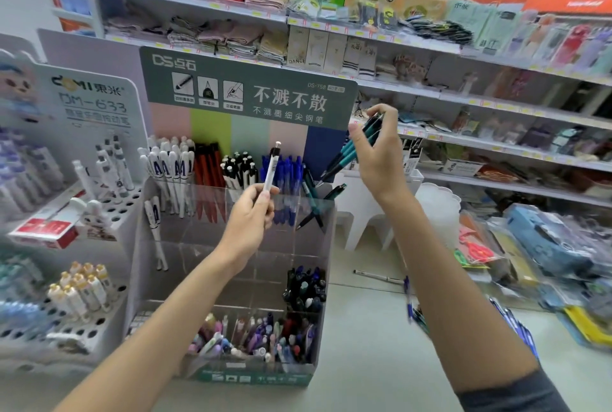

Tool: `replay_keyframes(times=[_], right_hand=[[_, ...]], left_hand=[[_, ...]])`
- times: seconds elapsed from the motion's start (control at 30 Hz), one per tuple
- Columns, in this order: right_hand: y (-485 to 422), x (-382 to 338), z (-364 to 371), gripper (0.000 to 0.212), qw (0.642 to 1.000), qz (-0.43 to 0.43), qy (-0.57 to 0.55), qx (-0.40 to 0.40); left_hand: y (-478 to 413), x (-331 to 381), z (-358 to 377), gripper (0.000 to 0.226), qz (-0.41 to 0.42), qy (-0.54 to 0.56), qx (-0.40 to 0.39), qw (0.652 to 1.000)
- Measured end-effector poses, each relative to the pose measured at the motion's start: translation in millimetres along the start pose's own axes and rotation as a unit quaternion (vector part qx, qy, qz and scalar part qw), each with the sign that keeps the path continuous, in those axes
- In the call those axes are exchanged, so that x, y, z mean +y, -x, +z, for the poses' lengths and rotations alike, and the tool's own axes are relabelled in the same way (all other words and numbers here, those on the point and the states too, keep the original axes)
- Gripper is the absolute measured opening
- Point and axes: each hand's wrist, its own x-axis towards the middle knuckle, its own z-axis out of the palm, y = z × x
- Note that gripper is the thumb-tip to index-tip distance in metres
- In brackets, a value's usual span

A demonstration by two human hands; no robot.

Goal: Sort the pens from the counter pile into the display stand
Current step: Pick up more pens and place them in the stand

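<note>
The left hand (248, 216) pinches a slim white pen (271, 168) upright before the clear acrylic display stand (185, 236). The right hand (381, 160) grips a teal pen bundle (352, 150) above the stand's right corner. Blurred blue pens (409, 304) lie on the smooth grey worktop (364, 345).

My right hand (381, 150) covers the tops of the teal pens (344, 155); my forearm (463, 279) hides part of the pile (518, 329) near the counter's (364, 362) right edge.
</note>
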Motion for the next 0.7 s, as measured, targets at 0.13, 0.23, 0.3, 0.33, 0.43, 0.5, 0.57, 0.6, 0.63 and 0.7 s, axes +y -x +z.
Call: replay_keyframes(times=[0.13, 0.23, 0.3, 0.33, 0.43, 0.5, 0.57, 0.6, 0.63, 0.7], right_hand=[[11.6, 26.0, 18.1, 0.027, 0.997, 0.009, 0.052, -0.050], [24.0, 41.7, 31.7, 0.031, 0.993, 0.036, 0.081, -0.077], [24.9, 44.1, 35.9, 0.031, 0.992, 0.040, 0.087, -0.077], [24.6, 43.9, 37.4, 0.029, 0.992, 0.037, 0.092, -0.078], [26.2, 45.0, 40.8, 0.026, 0.992, 0.040, 0.085, -0.085], [28.8, 45.9, 40.7, 0.025, 0.992, 0.044, 0.076, -0.088], [30.7, 47.9, 41.2, 0.024, 0.994, 0.056, 0.069, -0.069], [32.2, 48.3, 42.4, 0.024, 0.994, 0.069, 0.065, -0.060], [33.6, 47.8, 44.3, 0.023, 0.992, 0.080, 0.065, -0.068], [37.5, 47.5, 49.5, 0.025, 0.984, 0.080, 0.102, -0.125]], left_hand=[[3.0, 3.8, -3.1, 0.021, -0.002, 0.011, -0.002, 1.000], [5.7, 4.2, -6.6, 0.019, -0.002, 0.002, -0.016, 1.000], [6.3, 3.2, -10.6, 0.018, 0.001, -0.007, -0.019, 1.000], [6.6, 2.7, -12.2, 0.018, -0.001, -0.009, -0.020, 1.000], [6.7, 0.3, -14.2, 0.017, -0.005, -0.012, -0.024, 1.000], [7.0, -1.2, -13.8, 0.018, -0.006, -0.012, -0.028, 1.000], [7.0, -2.1, -12.7, 0.017, -0.007, -0.011, -0.031, 0.999], [7.0, -2.2, -12.2, 0.017, -0.009, -0.009, -0.033, 0.999], [6.8, -2.2, -12.0, 0.017, -0.011, -0.006, -0.036, 0.999], [5.9, -1.9, -12.3, 0.017, -0.011, 0.000, -0.042, 0.999]])
